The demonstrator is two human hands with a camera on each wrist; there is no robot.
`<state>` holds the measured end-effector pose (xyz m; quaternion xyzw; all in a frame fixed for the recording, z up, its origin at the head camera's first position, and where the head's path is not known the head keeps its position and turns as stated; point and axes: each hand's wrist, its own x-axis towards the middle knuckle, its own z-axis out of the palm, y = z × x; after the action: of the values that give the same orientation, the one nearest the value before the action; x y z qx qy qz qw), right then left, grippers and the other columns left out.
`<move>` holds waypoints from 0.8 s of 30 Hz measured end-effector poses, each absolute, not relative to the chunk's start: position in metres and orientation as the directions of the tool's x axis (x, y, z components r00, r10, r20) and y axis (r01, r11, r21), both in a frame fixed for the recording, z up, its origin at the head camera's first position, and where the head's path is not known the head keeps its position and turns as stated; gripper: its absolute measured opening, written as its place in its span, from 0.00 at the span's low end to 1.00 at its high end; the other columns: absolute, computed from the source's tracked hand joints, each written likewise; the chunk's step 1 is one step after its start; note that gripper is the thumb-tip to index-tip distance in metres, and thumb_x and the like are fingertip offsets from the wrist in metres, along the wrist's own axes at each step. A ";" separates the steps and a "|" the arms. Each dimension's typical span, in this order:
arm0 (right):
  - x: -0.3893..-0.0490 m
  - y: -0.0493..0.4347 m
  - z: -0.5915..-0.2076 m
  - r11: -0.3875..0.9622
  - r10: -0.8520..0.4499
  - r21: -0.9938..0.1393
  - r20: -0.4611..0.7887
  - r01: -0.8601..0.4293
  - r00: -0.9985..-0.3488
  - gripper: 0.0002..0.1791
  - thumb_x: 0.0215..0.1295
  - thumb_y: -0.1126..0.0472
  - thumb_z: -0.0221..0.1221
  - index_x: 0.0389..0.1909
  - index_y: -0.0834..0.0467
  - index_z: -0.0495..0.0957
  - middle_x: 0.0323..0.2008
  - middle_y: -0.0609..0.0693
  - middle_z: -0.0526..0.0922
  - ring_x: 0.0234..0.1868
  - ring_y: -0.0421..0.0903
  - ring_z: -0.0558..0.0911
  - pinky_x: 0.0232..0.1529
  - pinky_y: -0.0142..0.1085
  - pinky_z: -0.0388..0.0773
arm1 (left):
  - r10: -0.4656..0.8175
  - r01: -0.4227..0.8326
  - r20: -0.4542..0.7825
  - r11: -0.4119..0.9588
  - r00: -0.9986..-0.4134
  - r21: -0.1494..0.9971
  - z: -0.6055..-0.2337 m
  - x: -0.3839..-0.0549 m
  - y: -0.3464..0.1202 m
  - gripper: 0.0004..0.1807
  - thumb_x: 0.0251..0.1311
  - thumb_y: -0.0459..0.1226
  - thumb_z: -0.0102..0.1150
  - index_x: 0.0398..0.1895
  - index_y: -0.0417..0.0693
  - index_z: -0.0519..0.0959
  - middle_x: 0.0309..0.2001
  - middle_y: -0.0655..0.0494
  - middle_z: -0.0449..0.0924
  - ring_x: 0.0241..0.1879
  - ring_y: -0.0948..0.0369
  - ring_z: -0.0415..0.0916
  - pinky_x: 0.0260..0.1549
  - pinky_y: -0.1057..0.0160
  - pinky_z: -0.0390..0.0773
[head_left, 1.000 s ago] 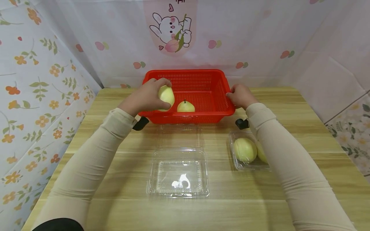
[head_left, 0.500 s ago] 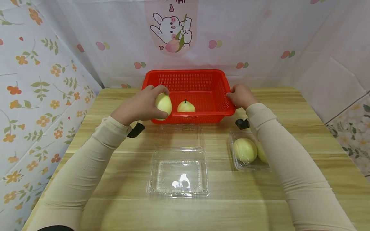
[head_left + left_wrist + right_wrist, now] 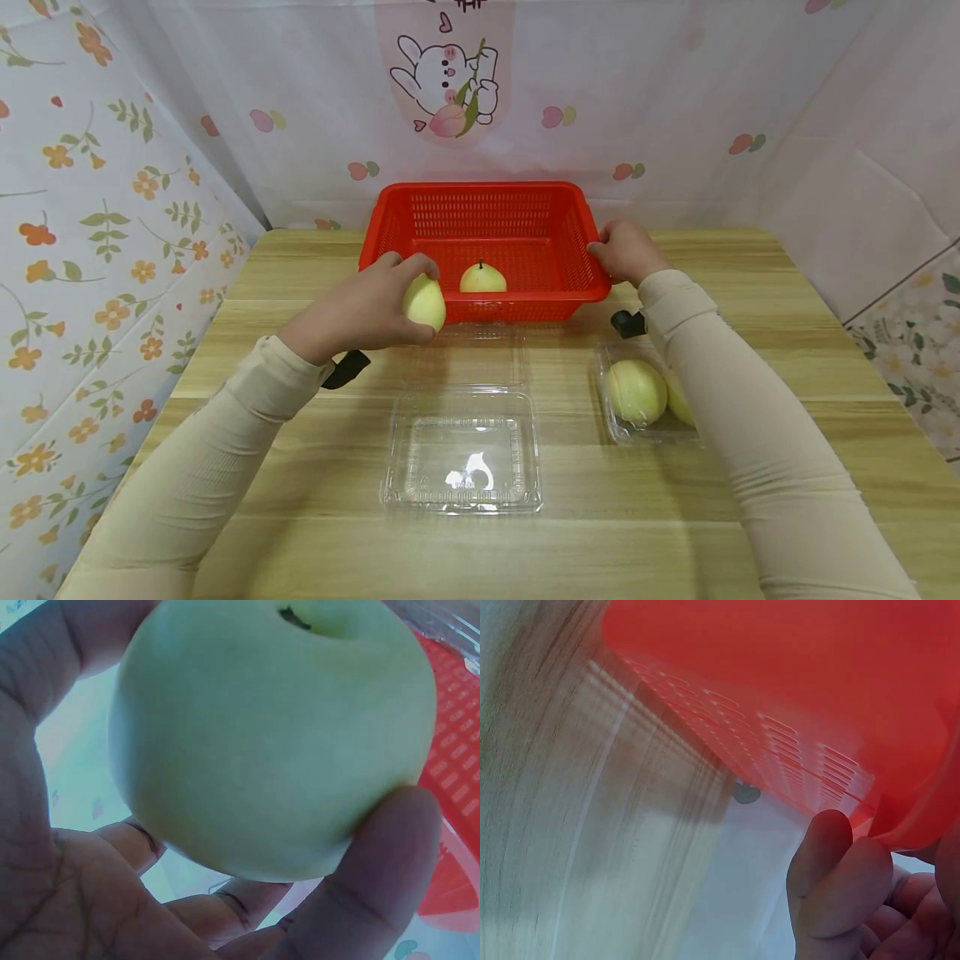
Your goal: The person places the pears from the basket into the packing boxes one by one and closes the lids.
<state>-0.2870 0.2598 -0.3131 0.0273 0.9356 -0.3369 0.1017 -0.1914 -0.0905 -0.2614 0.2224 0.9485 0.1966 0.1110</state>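
My left hand (image 3: pixel 363 304) grips a pale yellow-green pear (image 3: pixel 425 302) just past the front left corner of the red basket (image 3: pixel 525 309). In the left wrist view, thumb and fingers curl round the pear (image 3: pixel 270 742), and its stem hollow shows at the top. Another pear (image 3: pixel 482 278) lies in the basket near its front wall, stem upward. My right hand (image 3: pixel 628 250) holds the basket's right rim; the right wrist view shows the fingers (image 3: pixel 847 892) curled at the rim of the basket (image 3: pixel 780 667). In front of the basket lies an open clear plastic box (image 3: pixel 465 483) with nothing in it.
The clear box's lid (image 3: pixel 468 354) lies flat toward the basket. At the right, a second clear box (image 3: pixel 618 432) holds two pears (image 3: pixel 636 393), partly hidden by my right forearm. A patterned cloth (image 3: pixel 675 100) hangs behind the wooden table (image 3: pixel 600 533).
My left hand has carried the pear from over the basket's left part, toward me and slightly left, past its front rim. My right hand stays on the basket's rim.
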 end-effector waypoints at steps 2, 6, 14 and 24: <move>-0.287 0.260 -0.313 0.773 -0.020 -0.624 -0.206 0.116 -0.978 0.15 0.75 0.62 0.50 0.48 0.72 0.73 0.40 0.66 0.80 0.32 0.54 0.85 0.35 0.43 0.85 | 0.471 0.378 -0.130 0.819 -0.872 0.432 -0.263 -0.187 -0.092 0.32 0.47 0.43 0.70 0.57 0.54 0.69 0.47 0.46 0.69 0.41 0.49 0.74 0.35 0.54 0.80; -0.286 0.259 -0.313 0.778 -0.023 -0.619 -0.202 0.110 -0.979 0.15 0.75 0.62 0.49 0.48 0.72 0.73 0.39 0.65 0.80 0.32 0.54 0.85 0.35 0.42 0.85 | 0.476 0.377 -0.133 0.813 -0.869 0.444 -0.267 -0.179 -0.094 0.32 0.47 0.43 0.70 0.58 0.54 0.69 0.47 0.47 0.69 0.40 0.50 0.74 0.34 0.55 0.80; -0.286 0.259 -0.311 0.787 -0.022 -0.608 -0.200 0.107 -0.980 0.15 0.76 0.62 0.49 0.48 0.72 0.72 0.40 0.66 0.80 0.32 0.54 0.85 0.35 0.42 0.84 | 0.501 0.395 -0.144 0.802 -0.853 0.448 -0.279 -0.162 -0.098 0.32 0.48 0.43 0.70 0.57 0.54 0.69 0.45 0.47 0.69 0.35 0.52 0.76 0.31 0.57 0.78; -0.285 0.257 -0.311 0.780 -0.015 -0.615 -0.203 0.116 -0.979 0.15 0.75 0.61 0.50 0.49 0.72 0.72 0.40 0.66 0.80 0.32 0.54 0.85 0.36 0.42 0.84 | 0.549 0.453 -0.119 0.777 -0.827 0.436 -0.299 -0.139 -0.100 0.31 0.46 0.43 0.70 0.56 0.54 0.72 0.44 0.49 0.70 0.32 0.55 0.74 0.29 0.59 0.76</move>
<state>-0.2852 0.2573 -0.3114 0.0269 0.9383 -0.3305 0.0985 -0.1392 -0.1003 -0.2987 0.2681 0.9349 0.1986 0.1208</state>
